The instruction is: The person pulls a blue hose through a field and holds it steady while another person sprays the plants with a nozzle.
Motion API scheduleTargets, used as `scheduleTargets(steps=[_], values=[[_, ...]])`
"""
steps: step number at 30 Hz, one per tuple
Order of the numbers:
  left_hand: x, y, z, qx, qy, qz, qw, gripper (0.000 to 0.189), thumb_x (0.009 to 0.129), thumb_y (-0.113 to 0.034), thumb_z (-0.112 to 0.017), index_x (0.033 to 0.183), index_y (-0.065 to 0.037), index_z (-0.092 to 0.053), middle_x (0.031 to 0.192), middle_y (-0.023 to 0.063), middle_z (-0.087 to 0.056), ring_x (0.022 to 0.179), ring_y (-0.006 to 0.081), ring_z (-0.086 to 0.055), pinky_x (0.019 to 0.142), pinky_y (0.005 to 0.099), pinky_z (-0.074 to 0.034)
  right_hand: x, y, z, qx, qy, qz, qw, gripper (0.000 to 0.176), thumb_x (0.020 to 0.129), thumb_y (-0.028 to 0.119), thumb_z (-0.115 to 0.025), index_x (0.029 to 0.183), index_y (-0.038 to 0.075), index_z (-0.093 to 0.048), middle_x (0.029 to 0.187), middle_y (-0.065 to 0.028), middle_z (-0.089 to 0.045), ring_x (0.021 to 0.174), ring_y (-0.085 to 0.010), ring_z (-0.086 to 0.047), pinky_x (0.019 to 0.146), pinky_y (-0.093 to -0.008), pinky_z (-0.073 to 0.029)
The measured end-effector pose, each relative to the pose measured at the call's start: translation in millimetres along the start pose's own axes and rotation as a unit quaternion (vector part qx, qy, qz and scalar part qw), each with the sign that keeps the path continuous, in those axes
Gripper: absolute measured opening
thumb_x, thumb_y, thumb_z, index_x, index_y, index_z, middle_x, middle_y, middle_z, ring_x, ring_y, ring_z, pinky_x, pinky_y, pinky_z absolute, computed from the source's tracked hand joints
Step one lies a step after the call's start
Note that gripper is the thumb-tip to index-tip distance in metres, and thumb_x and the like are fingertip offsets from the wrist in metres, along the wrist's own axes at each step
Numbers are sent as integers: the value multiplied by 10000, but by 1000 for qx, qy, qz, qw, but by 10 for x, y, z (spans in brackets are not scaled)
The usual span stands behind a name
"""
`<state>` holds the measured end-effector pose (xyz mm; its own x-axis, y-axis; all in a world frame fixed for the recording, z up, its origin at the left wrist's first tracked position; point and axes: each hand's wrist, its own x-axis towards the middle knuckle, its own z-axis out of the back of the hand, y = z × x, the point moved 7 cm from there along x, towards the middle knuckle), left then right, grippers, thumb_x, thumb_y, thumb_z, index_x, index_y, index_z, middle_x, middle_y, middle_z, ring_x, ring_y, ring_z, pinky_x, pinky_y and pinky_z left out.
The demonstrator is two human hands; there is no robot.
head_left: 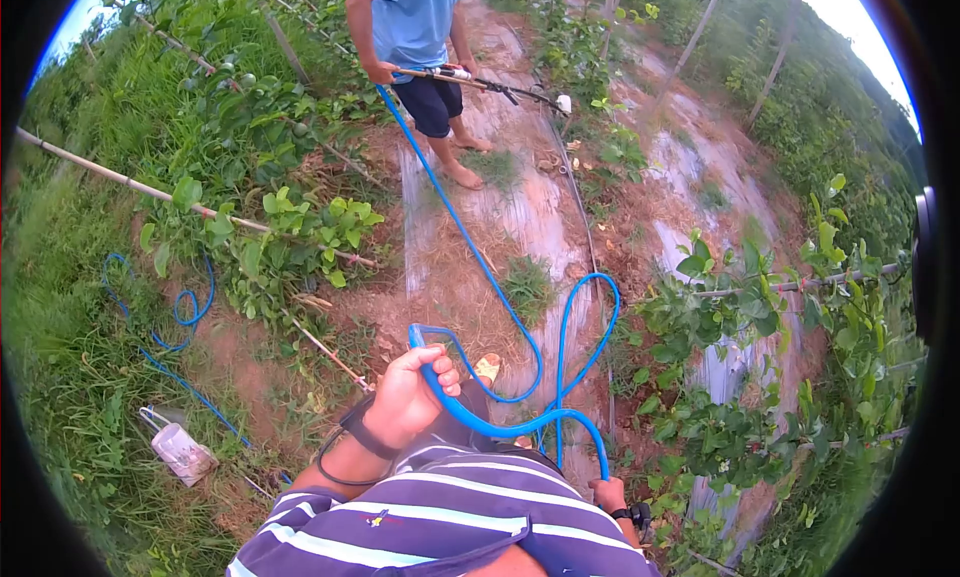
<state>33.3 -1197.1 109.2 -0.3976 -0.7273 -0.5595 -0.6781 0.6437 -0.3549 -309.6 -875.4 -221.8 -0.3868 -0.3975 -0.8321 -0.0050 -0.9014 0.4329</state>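
At six o'clock, the right hand (608,493) seems closed on the long blue rubber hose (510,431); the left hand (405,397), at seven, grips a loop of it. The hose snakes toward twelve, to another person's long thin spray wand (480,80).

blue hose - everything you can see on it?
Blue hose: thin, smooth, flexible, looks like rubber or plastic. It runs from the spray lance held by another person, down the path, loops on the ground, bends sharply, passes through the left hand, which grips it, and arcs to the right hand, whose grip is hidden. More blue hose lies curled in the grass at left.
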Motion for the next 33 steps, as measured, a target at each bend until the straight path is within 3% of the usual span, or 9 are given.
scheduleTargets(steps=[4,8,12,16,21,24,26,33], values=[[362,-353,298,-13,-36,7,999,94,884,-164,-531,819,-99,-513,650,-18,-435,643,154,-444,614,311,-389,-239,856,-189,-88,-5,13,996,169,721,118,-696,714,-41,-640,545,-104,-581,464,-200,-575,450,-350,-431],[719,-736,446,-32,-56,28,998,128,890,-168,-521,781,-112,-484,646,-22,-426,629,145,-437,604,304,-386,81,1510,-440,24,3,-18,1000,151,763,90,-673,701,-40,-628,492,-87,-530,373,-200,-504,357,-341,-368],[1076,-1272,470,-69,-54,27,996,139,893,-157,-513,767,-112,-477,649,-18,-435,629,144,-436,595,300,-385,31,3069,-683,74,13,49,996,204,810,95,-645,639,27,-558,482,-36,-478,349,-149,-418,338,-307,-320],[1235,-1919,332,-104,-45,25,993,142,893,-149,-510,762,-107,-475,647,-16,-435,628,143,-433,592,298,-385,-472,4841,-860,140,35,152,978,193,862,122,-611,697,52,-538,490,24,-403,361,-98,-371,340,-269,-305],[1277,-2640,200,-175,-19,-16,984,181,884,-135,-505,707,-100,-485,630,-21,-466,602,138,-434,581,298,-392,-859,6004,-698,186,22,242,952,191,844,164,-654,713,72,-550,518,31,-437,395,-79,-397,364,-254,-296],[1319,-2796,159,-179,-12,-4,984,187,881,-132,-505,698,-100,-482,627,-19,-467,594,141,-434,572,297,-392,-796,5883,-635,193,4,229,954,181,868,163,-633,749,43,-569,496,20,-420,372,-87,-379,361,-260,-332],[1385,-2757,193,-178,-14,14,984,182,880,-131,-505,701,-100,-482,627,-16,-467,592,143,-435,567,298,-392,-715,5467,-635,173,-36,195,965,179,858,155,-638,742,39,-566,491,12,-427,371,-101,-389,360,-273,-336],[1576,-2142,76,-22,-45,114,992,147,866,-152,-528,738,-99,-476,642,17,-482,608,182,-463,614,337,-407,-425,2930,-683,154,-132,37,978,117,755,85,-666,696,41,-574,522,-21,-493,391,-139,-464,371,-301,-376]])
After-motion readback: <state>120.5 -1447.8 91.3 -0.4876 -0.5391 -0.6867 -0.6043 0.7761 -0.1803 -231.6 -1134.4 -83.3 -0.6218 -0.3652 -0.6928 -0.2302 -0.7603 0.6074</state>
